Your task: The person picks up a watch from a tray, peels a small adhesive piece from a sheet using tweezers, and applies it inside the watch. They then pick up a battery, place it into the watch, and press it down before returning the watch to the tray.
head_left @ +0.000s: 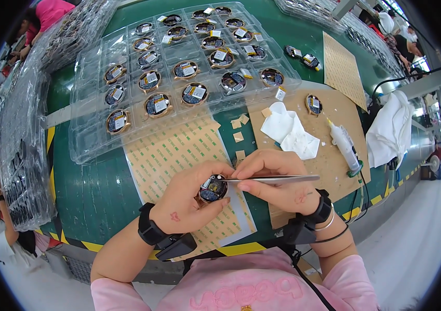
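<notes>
My left hand (186, 199) is closed around a round watch body (213, 189), its open back facing up with dark electronics showing. In my right hand (277, 179) a pair of metal tweezers (290, 179) is pinched, lying nearly level. Their tips reach the upper right rim of the watch body; fingers partly hide the contact. Beneath both hands lies a tan adhesive-backed sheet (173, 155) with green print. Small tan squares (238, 137) sit just beyond my right hand.
A clear compartment tray (88, 83) with several watch bodies spans the far side. At right are a white cloth (289, 129), a lone watch body (313, 104), a white corded pen-like tool (343, 144) on brown board (329, 179), and another tan sheet (343, 67). Stacked trays (23, 155) stand left.
</notes>
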`<state>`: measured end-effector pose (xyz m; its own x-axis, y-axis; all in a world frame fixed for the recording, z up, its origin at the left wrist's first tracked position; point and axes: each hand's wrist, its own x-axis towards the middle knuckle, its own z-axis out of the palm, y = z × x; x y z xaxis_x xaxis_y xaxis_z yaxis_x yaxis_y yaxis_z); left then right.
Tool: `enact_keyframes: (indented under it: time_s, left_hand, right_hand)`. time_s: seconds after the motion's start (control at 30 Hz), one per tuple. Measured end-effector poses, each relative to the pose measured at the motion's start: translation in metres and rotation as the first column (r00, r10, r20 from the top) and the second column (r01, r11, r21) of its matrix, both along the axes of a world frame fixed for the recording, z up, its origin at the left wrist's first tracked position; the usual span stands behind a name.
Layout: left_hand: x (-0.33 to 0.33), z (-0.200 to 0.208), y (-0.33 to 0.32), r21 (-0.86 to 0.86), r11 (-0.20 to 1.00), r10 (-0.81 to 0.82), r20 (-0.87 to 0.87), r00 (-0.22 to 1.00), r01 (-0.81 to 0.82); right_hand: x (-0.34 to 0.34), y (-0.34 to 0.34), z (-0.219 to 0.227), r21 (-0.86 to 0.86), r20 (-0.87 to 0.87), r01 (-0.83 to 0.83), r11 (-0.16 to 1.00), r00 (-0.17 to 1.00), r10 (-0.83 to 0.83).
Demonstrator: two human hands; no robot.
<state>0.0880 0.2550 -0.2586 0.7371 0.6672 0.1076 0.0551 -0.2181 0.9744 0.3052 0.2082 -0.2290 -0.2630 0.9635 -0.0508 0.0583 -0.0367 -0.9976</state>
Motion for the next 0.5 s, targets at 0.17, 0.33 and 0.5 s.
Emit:
enact_keyframes:
  time_s: [0.17,0.33,0.5]
  left_hand:
    - [-0.0002,0.0009,0.0,0.015,0.999,-0.031,-0.003,1.0,0.031]
    - [-0.0003,0.0025,0.001,0.014,0.998,-0.055,-0.002,0.998,0.055]
    - [0.0006,0.0019,0.0002,-0.078,0.996,-0.054,-0.025,0.998,0.051]
  right_hand:
    - [0.0031,0.0002,-0.0055,-0.057,-0.071,-0.016,0.998,0.997,0.012]
    - [0.0051,0.0015,-0.0043,-0.101,-0.08,-0.054,0.993,0.996,0.046]
    - [0.0032,-0.0038,-0.0019,0.013,-0.058,0.043,0.999,0.997,-0.043]
